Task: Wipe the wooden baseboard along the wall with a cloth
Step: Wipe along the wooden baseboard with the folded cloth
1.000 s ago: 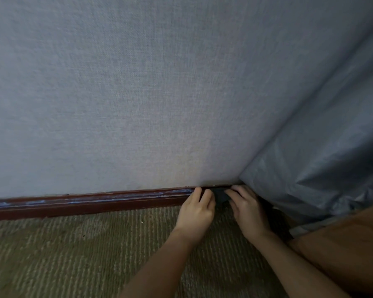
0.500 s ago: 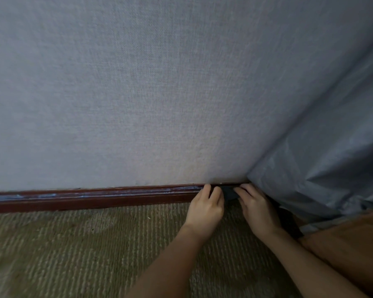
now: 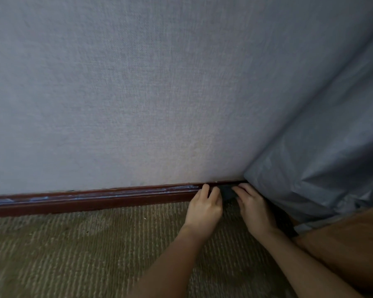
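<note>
Dark grey cloth (image 3: pixel 228 193), bunched small against the wooden baseboard (image 3: pixel 95 198) at about 5 o'clock in the view, lies between the two hands. The left hand (image 3: pixel 205 208), at the cloth's 9 o'clock, has its grip curled round that edge. The right hand (image 3: pixel 253 208), at its 3 o'clock, lays its fingers on the other edge; whether that grip pinches or only presses cannot be told.

Likely faults:
- The grey curtain (image 3: pixel 321 158), which hangs at 3 o'clock and touches the right hand's side, may catch in the stroke or hide the board's end, leaving it unwiped.
- A wad this small may ride over the moulded grooves.
- The cloth may drag on the carpet (image 3: pixel 73 254) at 6 o'clock and pick up fibres.
- It may smear the textured wall (image 3: pixel 138 93) at 12 o'clock.

The baseboard is reddish-brown and glossy. It runs from 8 o'clock to the hands, with pale bluish streaks along its upper ridge, probably dust or paint.
</note>
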`<state>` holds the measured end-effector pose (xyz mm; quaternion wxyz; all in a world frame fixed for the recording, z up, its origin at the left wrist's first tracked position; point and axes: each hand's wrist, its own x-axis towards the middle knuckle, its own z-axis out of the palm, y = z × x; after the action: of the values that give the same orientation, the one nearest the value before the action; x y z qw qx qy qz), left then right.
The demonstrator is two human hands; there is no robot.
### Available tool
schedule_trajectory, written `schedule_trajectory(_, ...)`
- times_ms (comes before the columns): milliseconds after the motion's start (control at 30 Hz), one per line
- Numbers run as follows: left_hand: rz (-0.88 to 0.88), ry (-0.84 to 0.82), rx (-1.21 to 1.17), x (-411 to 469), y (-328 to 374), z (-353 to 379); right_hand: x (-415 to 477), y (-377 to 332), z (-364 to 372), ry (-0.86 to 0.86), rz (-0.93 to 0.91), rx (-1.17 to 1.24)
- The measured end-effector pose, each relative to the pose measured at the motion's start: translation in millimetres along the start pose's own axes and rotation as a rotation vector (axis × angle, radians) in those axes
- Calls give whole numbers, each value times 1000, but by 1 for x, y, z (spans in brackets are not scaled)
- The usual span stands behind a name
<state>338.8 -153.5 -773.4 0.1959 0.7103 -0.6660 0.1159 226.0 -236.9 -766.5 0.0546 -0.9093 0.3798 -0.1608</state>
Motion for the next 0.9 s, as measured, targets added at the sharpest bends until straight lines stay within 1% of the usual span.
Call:
schedule_trajectory(133,-58,-52,-84,6,9,5,2,0,-2,-13,47,-4)
schedule_trajectory(233,-70,-24,-44,4,8,3,1,-6,-1,-22,60,-6)
schedule_trajectory(300,-80,-37,-34,1,5,1,1,-10,0,-41,69,6)
schedule_trajectory(400,-80,-28,-26,-3,2,-1,-1,-9,1,-67,39,10)
schedule_trajectory(467,-75,-53,-48,-3,6,0,-1,-2,-1,-80,19,-4)
schedule_trajectory(533,-79,-79,-91,3,12,1,1,7,-3,-98,67,-16)
schedule_trajectory(600,-63,-40,-103,8,16,2,4,12,-2,-116,122,-7)
schedule_trajectory(633,-39,-17,-96,9,15,4,4,12,-1,-126,153,12)
schedule_trajectory(700,-10,-35,-64,9,12,4,4,10,-1,-144,191,42)
schedule_trajectory(800,4,-36,1,6,5,3,3,3,-4,-140,138,11)
schedule_trajectory(900,40,-48,40,0,-3,-1,0,-2,-1,-55,14,-11)
